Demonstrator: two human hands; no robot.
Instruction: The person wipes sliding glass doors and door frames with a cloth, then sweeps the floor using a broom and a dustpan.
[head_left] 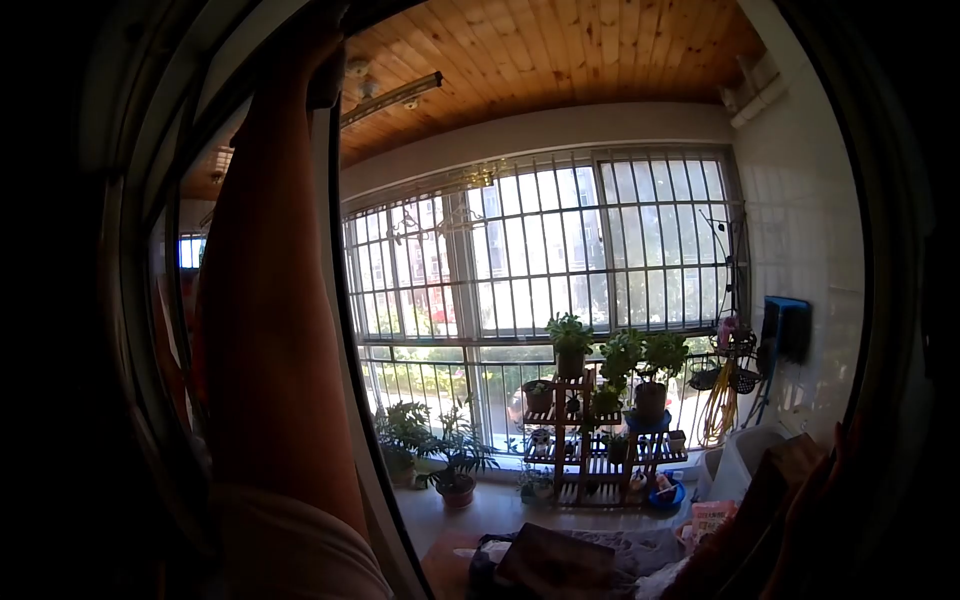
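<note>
My left arm reaches up along the left side, a pale sleeve at its base. At the top, my left hand (pixel 325 58) is in deep shadow beside the upper part of a door or window frame (pixel 333 200); its fingers cannot be made out. At the lower right edge, a dim reddish shape (pixel 822 490), perhaps my right hand or forearm, lies beside the dark frame, and its fingers are too dark to read. Through the opening, a wooden plant stand (pixel 590 490) holds several potted plants in front of a barred window (pixel 540 245).
Two leafy plants stand on the floor left of the stand, one in a round pot (pixel 456 490). A blue-edged broom or brush (pixel 787 332) is against the right wall. Low in front are a dark flat item (pixel 556 560) and a pink package (pixel 712 518). Hangers (pixel 460 220) hang high up.
</note>
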